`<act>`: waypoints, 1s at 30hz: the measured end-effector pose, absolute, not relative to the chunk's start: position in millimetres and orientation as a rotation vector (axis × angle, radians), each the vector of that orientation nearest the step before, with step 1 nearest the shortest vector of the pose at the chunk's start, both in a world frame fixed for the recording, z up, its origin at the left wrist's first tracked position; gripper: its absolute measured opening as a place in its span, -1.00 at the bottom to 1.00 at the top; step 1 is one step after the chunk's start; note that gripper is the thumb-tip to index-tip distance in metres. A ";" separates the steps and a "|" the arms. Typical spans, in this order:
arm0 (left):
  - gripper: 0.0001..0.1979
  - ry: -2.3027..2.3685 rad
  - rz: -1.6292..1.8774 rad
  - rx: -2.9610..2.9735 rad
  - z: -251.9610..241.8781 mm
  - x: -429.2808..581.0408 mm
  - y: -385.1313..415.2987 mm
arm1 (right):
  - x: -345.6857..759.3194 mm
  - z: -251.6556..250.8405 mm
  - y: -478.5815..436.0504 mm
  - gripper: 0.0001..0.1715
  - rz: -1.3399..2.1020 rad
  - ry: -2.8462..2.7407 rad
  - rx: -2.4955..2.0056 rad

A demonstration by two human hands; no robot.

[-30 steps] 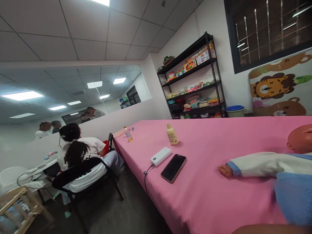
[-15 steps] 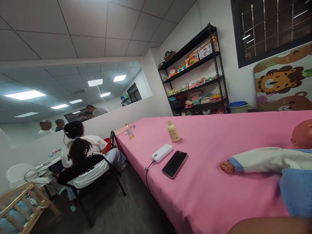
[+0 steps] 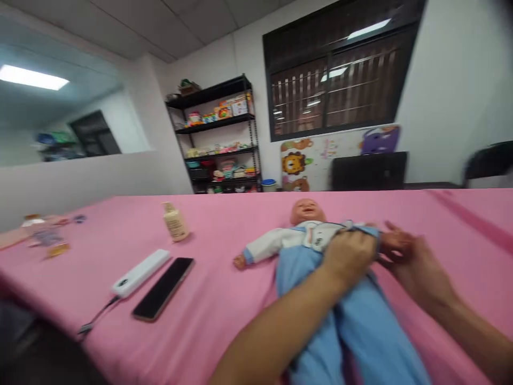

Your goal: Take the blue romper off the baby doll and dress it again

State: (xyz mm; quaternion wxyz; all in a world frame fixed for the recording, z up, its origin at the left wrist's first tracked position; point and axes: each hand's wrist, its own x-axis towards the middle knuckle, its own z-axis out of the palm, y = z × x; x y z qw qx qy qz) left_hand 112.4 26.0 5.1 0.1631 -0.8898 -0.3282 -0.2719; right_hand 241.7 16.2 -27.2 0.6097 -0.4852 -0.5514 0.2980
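Observation:
A baby doll (image 3: 305, 212) lies on its back on the pink table (image 3: 240, 305), dressed in a white top and blue overalls (image 3: 360, 326). My left hand (image 3: 349, 254) rests on the doll's chest, fingers curled into the blue cloth near the shoulder. My right hand (image 3: 412, 263) is beside it at the doll's far arm, fingers closed around the sleeve end. The picture is smeared, so the exact grip is unclear.
A black phone (image 3: 163, 289) and a white power bank (image 3: 141, 272) with a cable lie to the left, a lotion bottle (image 3: 175, 222) behind them, small items (image 3: 44, 238) at far left. A black shelf (image 3: 218, 133), an animal-print mat (image 3: 296, 163) and a dark box (image 3: 368, 170) stand by the wall.
The view has swung right from the seated person and partition to the doll. Both my hands have come into view and now lie on the doll's clothes.

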 end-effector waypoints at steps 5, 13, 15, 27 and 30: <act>-0.59 -0.956 -0.929 -2.484 2.8 108.5 37.8 | 232.8 -14.4 11.5 -0.35 1.027 -0.833 -0.882; -0.49 -0.791 -1.172 -2.445 8.3 106.1 31.8 | 228.9 -19.6 11.7 -0.43 0.920 -1.102 -0.985; -0.47 -0.781 -1.189 -2.425 7.5 106.2 30.8 | 226.4 -22.3 12.0 -0.38 0.872 -1.193 -1.016; -0.74 -1.185 -0.501 -2.673 42.0 106.8 15.1 | 235.3 -27.4 10.4 -0.57 1.132 -1.071 -0.874; -0.78 -1.119 -0.480 -2.831 40.3 101.2 23.7 | 242.9 -31.5 16.0 -0.65 1.158 -0.854 -0.859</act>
